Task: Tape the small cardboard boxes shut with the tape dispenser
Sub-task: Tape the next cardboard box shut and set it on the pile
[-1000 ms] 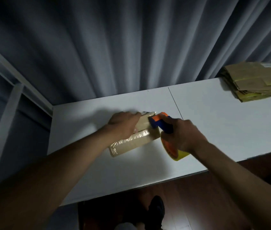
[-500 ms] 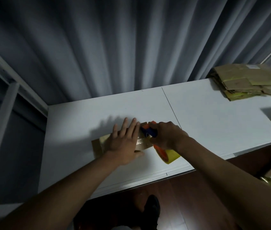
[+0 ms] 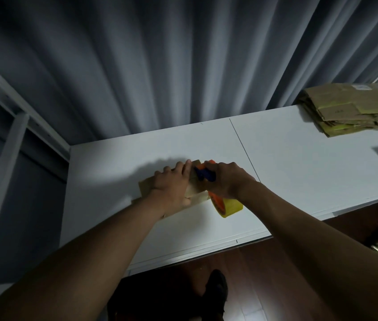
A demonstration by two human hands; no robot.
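The small cardboard box (image 3: 196, 187) lay flat on the white bench (image 3: 299, 163), near the middle of the view and close to the front edge. The left hand (image 3: 171, 184) rested palm-down on the box's upper face, fingers straight and pointing toward 12 o'clock. This grip was a flat press, not a clench; it probably served to hold the flaps down and keep the box from sliding under the pull of the tape.

The right hand (image 3: 226, 179) was clenched around the blue handle of the tape dispenser (image 3: 209, 179), at 3 o'clock from the left hand and just beside it. The orange head of the dispenser met the far part of the box top. The yellow tape roll (image 3: 228, 206) hung off the box toward 5 o'clock, over bare bench. This angle suggested the tape was being laid or cut along the seam, though the seam itself was hidden by the hands.

A stack of flattened cardboard (image 3: 350, 107) lay at 2 o'clock, well apart, against the grey curtain (image 3: 160, 66). It probably awaited assembly and taping.
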